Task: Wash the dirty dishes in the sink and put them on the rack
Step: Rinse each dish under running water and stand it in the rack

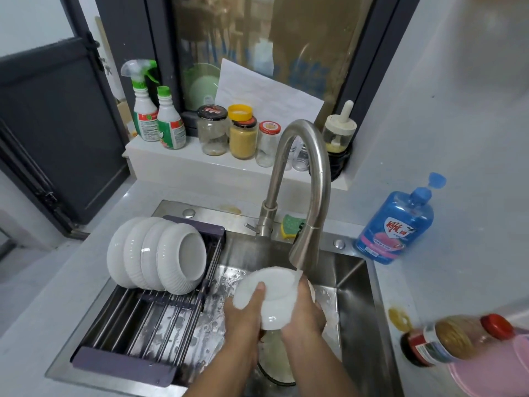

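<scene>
White ribbed bowls (156, 255), four, already stand on the grey bar rack (137, 325) at middle left, while your left hand (243, 315) and right hand (305, 313) both clasp another white bowl (272, 299) under the steel tap (307, 242) at lower centre, and one round dish (274, 365) below seems left to wash.

Rack (137, 319) sits across the left part of the sink (355, 282). Four bowls (156, 255) stand on edge at the rack's rear. Faucet (303, 173) rises behind the sink, with a sponge (290, 226) just right of its base. One bowl (274, 296) is under the spout, held between the left hand (243, 319) and right hand (303, 313). Detergent bottle (396, 224) stands on the surface (400, 285) at right rear. Jars (242, 136) line the ledge (171, 159) behind the sink, with spray bottles (154, 116) to their left.
</scene>
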